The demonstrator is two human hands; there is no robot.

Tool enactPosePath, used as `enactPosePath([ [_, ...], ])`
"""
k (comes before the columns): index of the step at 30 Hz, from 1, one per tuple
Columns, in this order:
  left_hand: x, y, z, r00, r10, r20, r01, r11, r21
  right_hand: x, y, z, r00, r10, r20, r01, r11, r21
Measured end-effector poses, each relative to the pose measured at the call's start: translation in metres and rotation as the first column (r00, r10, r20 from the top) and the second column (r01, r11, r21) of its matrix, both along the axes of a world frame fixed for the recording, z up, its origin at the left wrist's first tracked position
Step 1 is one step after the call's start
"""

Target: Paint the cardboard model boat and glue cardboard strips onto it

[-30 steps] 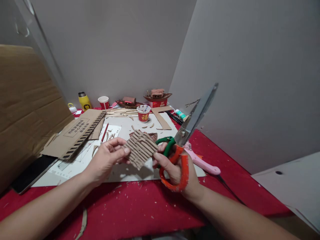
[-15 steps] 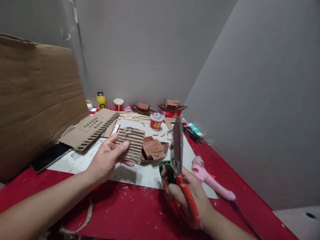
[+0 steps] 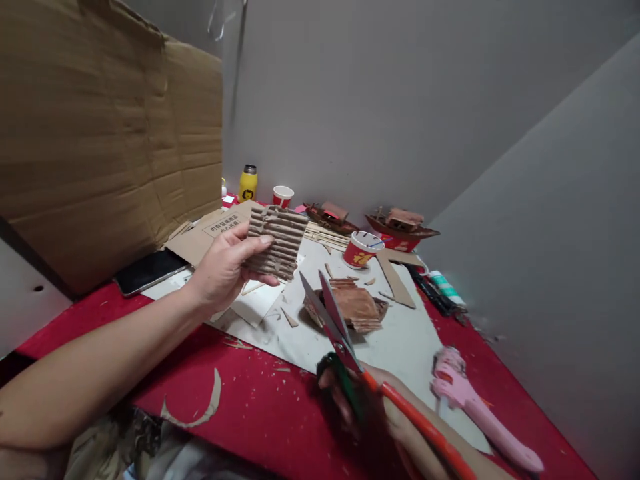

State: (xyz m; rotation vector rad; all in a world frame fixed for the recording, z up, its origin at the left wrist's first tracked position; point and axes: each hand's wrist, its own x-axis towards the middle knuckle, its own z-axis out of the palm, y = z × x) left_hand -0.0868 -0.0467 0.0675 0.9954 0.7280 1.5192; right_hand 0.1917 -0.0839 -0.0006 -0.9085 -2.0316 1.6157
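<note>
My left hand pinches a square of corrugated cardboard between thumb and fingers, its ridged side facing me. In my right hand is a pair of scissors with orange and green handles; the blades are parted a little and point up and left, apart from the cardboard. Behind the blades, a small boat model with a brown ridged roof lies on the white sheet. Motion blurs part of my right hand.
A pink glue gun lies at right. Two boat models, a red cup and a yellow bottle stand farther back. A large cardboard sheet rises at left, behind a phone.
The view has swung left. My left hand has raised the cardboard square slightly, and the scissors have tilted left from nearly upright, with their blades now visibly parted.
</note>
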Motion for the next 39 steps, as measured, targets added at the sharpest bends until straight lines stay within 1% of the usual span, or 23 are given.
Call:
enactPosePath([
  [3,0.001,-0.001,-0.003,0.999,-0.032,-0.029,0.033,0.999,0.007,-0.005,0.002,-0.001,0.992,-0.117,-0.056,0.116,0.993,-0.015],
  [5,0.005,-0.002,-0.009,0.996,-0.078,-0.046,0.078,0.997,-0.005,-0.006,0.004,-0.005,0.985,-0.159,-0.068,0.159,0.987,-0.017],
  [8,0.013,-0.005,-0.021,0.984,-0.163,-0.075,0.16,0.986,-0.041,-0.004,0.003,-0.007,0.989,-0.134,-0.058,0.135,0.991,0.014],
  [12,0.023,-0.012,-0.031,0.971,-0.227,-0.077,0.222,0.973,-0.065,-0.002,0.0,0.0,0.993,-0.115,-0.005,0.115,0.988,0.098],
  [16,0.028,-0.019,-0.031,0.969,-0.239,-0.055,0.235,0.969,-0.077,0.0,0.002,0.016,0.994,-0.043,0.101,0.022,0.979,0.204],
  [19,0.031,-0.025,-0.029,0.967,-0.249,-0.047,0.244,0.966,-0.081,-0.002,0.003,0.027,0.978,-0.055,0.202,-0.006,0.958,0.287],
  [21,0.032,-0.029,-0.029,0.963,-0.267,-0.047,0.263,0.961,-0.08,-0.003,0.003,0.031,0.973,-0.077,0.216,0.004,0.948,0.319],
  [23,0.034,-0.031,-0.029,0.96,-0.275,-0.046,0.271,0.959,-0.078,-0.004,0.003,0.03,0.969,-0.092,0.227,0.011,0.941,0.337],
  [25,0.036,-0.033,-0.03,0.962,-0.269,-0.038,0.266,0.961,-0.074,-0.003,0.002,0.028,0.963,-0.109,0.247,0.007,0.924,0.382],
  [28,0.039,-0.035,-0.031,0.964,-0.265,-0.023,0.262,0.962,-0.079,0.001,0.001,0.023,0.949,-0.166,0.269,0.013,0.871,0.492],
  [30,0.039,-0.035,-0.031,0.964,-0.265,-0.016,0.263,0.961,-0.084,0.002,0.002,0.021,0.944,-0.196,0.266,0.025,0.846,0.533],
  [32,0.04,-0.035,-0.031,0.965,-0.264,-0.016,0.261,0.961,-0.091,0.001,0.004,0.021,0.953,-0.18,0.245,0.028,0.854,0.52],
  [36,0.039,-0.033,-0.031,0.96,-0.276,-0.037,0.271,0.957,-0.102,-0.004,0.006,0.027,0.979,-0.1,0.179,0.019,0.913,0.406],
  [39,0.039,-0.032,-0.033,0.955,-0.292,-0.049,0.285,0.952,-0.113,-0.005,0.007,0.03,0.982,-0.099,0.158,0.035,0.931,0.363],
])
